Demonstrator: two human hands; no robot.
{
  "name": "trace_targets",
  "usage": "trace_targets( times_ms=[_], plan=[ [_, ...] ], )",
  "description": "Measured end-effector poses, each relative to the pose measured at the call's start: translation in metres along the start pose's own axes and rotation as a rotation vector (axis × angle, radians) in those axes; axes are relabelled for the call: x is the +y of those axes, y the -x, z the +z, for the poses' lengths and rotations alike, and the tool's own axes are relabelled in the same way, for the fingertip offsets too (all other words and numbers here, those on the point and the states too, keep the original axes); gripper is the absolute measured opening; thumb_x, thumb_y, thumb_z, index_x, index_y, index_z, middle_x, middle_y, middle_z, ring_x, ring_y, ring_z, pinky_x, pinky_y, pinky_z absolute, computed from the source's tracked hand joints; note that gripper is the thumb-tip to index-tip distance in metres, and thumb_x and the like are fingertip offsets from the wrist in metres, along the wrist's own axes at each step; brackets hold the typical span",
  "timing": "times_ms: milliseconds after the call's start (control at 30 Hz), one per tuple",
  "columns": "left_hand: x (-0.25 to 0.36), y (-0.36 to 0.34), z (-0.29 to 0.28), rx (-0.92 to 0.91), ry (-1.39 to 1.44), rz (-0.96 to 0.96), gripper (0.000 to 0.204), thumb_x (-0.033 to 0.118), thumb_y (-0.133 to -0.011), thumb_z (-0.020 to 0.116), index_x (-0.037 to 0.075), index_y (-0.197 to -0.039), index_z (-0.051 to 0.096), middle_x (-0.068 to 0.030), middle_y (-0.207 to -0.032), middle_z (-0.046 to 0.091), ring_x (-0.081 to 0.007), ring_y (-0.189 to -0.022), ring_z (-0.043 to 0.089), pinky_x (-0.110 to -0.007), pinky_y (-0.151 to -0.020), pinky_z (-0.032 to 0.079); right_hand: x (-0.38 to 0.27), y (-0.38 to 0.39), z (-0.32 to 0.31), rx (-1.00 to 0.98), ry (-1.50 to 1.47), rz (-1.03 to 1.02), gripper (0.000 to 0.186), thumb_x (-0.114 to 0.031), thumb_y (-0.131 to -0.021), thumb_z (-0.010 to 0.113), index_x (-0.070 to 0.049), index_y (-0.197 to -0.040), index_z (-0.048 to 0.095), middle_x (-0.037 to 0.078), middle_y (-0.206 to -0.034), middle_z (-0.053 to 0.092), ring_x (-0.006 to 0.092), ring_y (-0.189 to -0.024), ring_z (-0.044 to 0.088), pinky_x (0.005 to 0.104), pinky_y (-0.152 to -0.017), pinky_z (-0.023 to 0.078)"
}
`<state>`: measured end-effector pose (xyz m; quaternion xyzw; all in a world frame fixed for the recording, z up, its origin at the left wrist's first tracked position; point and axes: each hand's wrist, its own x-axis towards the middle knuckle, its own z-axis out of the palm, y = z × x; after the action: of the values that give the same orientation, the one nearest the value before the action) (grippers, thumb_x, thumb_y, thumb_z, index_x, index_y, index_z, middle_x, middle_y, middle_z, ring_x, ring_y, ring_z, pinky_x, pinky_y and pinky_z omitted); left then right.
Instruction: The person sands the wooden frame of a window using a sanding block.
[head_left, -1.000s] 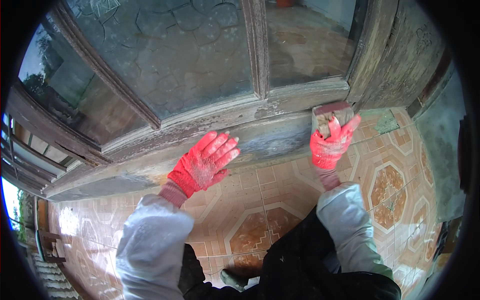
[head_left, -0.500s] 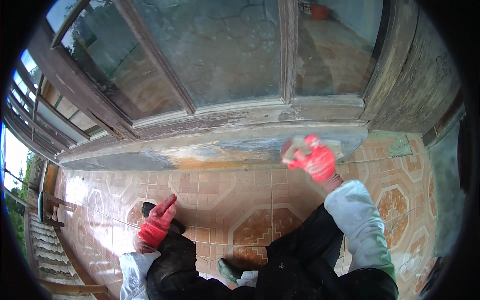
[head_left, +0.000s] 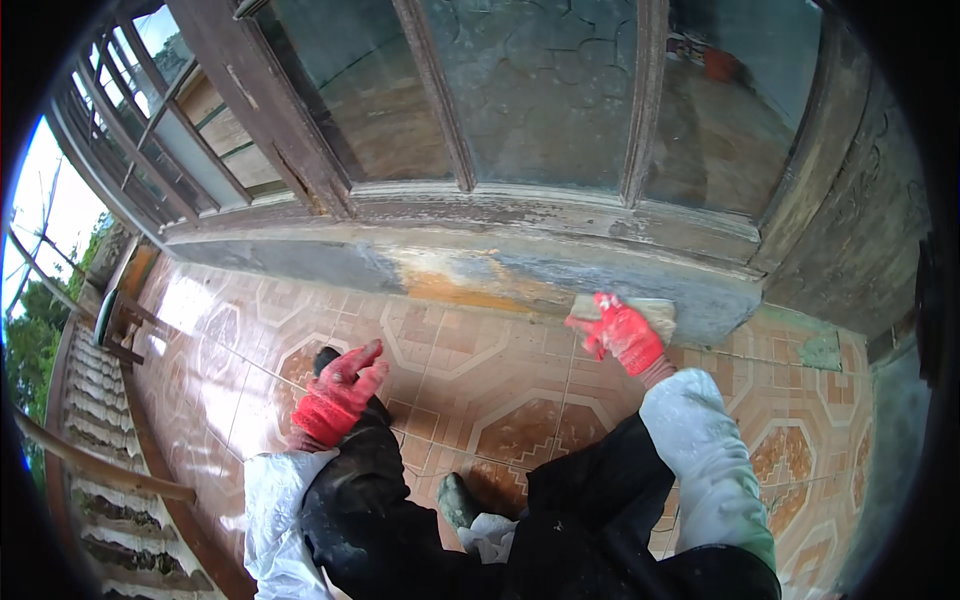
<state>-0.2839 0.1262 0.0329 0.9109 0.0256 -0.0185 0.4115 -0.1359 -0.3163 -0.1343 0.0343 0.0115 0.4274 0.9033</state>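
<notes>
My right hand [head_left: 625, 335], in a red coated glove, grips a pale, flat, rectangular block [head_left: 655, 314], its exact kind hidden behind the fingers. The block lies against the low grey sill wall [head_left: 540, 272] under the windows. Orange and whitish worn patches [head_left: 455, 278] mark that wall left of the hand. My left hand [head_left: 345, 390], gloved in red too, is over my left knee with fingers spread and holds nothing.
Weathered wooden window frames [head_left: 560, 205] with glass panes rise above the wall. Patterned tiles [head_left: 440, 345] cover the floor, with a greenish flat scrap [head_left: 821, 351] at the right. A balustrade [head_left: 120, 480] runs along the left, and a wooden panel [head_left: 850, 220] stands at the right.
My right hand has moved slightly lower against the wall with the block. My left hand's fingers have spread a little. The view has turned, shifting the window and wall to the right.
</notes>
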Motion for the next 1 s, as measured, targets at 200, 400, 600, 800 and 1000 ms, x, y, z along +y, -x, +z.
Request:
trace_targets(
  times_ms=[200,400,600,800,1000],
  plan=[
    [0.008,0.034,0.058,-0.202,0.447,0.105,0.045,0.019,-0.093,0.059,0.002,-0.133,0.049,-0.0111,-0.128,0.058,-0.0182,-0.119,0.053,-0.029,-0.099,0.042,-0.011,-0.004,0.006,0.582,3.078,-0.839,0.036,-0.04,-0.099,0.037,-0.019,-0.128,0.044,0.023,-0.135,0.045,0.0398,-0.107,0.057,0.0384,-0.076,0.052],
    [-0.093,0.08,0.065,-0.035,0.744,-0.142,0.043,0.019,-0.097,0.052,0.004,-0.137,0.045,-0.0136,-0.129,0.056,-0.0218,-0.119,0.052,-0.036,-0.102,0.041,0.043,-0.024,0.038,0.348,3.197,-0.789,0.039,-0.034,-0.093,0.046,-0.027,-0.131,0.046,0.021,-0.128,0.046,0.0373,-0.106,0.056,0.0384,-0.082,0.051],
    [-0.161,0.084,0.118,0.143,1.009,-0.416,0.054,0.036,-0.095,0.054,0.001,-0.136,0.045,-0.0188,-0.125,0.057,-0.0274,-0.109,0.059,-0.04,-0.098,0.046,0.029,-0.045,0.005,0.282,4.4,-0.374,0.046,-0.028,-0.088,0.054,-0.034,-0.134,0.048,0.019,-0.119,0.048,0.0335,-0.101,0.057,0.0344,-0.084,0.051],
    [-0.109,0.069,0.107,0.134,0.902,-0.096,0.048,0.029,-0.098,0.048,0.0,-0.136,0.044,-0.0185,-0.125,0.057,-0.0282,-0.112,0.058,-0.041,-0.101,0.042,0.075,-0.083,0.069,0.596,3.244,-0.964,0.058,-0.032,-0.086,0.056,-0.034,-0.141,0.038,0.015,-0.119,0.05,0.0318,-0.106,0.055,0.0349,-0.09,0.048],
    [-0.121,0.068,0.104,0.167,1.011,-0.092,0.043,0.021,-0.099,0.046,-0.002,-0.135,0.044,-0.0186,-0.126,0.056,-0.028,-0.115,0.056,-0.04,-0.101,0.041,0.069,-0.11,0.015,-0.113,4.123,-0.642,0.064,-0.036,-0.082,0.061,-0.033,-0.142,0.038,0.014,-0.116,0.048,0.0288,-0.103,0.055,0.0349,-0.081,0.051]
  ],
)
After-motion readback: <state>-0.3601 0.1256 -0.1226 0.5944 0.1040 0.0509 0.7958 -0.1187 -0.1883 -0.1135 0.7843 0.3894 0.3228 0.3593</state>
